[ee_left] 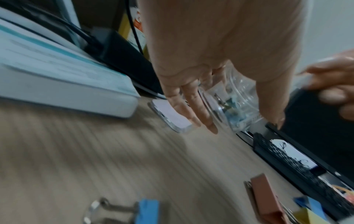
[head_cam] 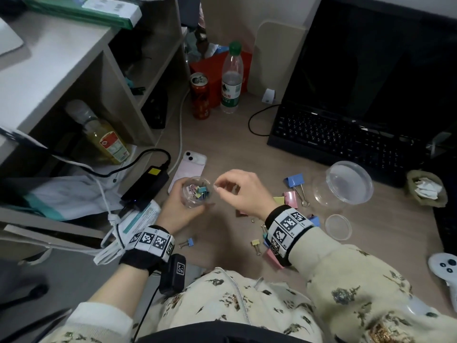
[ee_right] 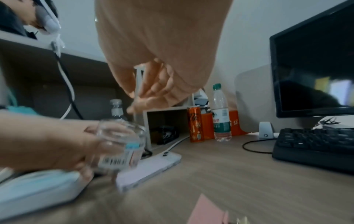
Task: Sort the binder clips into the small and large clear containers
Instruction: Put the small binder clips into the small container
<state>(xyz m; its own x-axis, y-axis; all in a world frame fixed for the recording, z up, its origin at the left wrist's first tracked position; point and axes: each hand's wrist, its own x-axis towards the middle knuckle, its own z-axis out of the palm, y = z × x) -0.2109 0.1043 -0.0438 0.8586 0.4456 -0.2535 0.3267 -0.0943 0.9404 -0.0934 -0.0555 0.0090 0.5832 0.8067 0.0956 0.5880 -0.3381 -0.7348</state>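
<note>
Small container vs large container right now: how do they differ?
The small container is held up in the left hand; the large container stands on the desk untouched. The small one holds several little clips; the large one looks empty. Both are clear plastic, lids off.

I am reading only part of the water bottle label: the Chinese characters "山泉" are showing white on green. A barcode is showing on the small clear container, its digits blurred. Other print is staying illegible.
</note>
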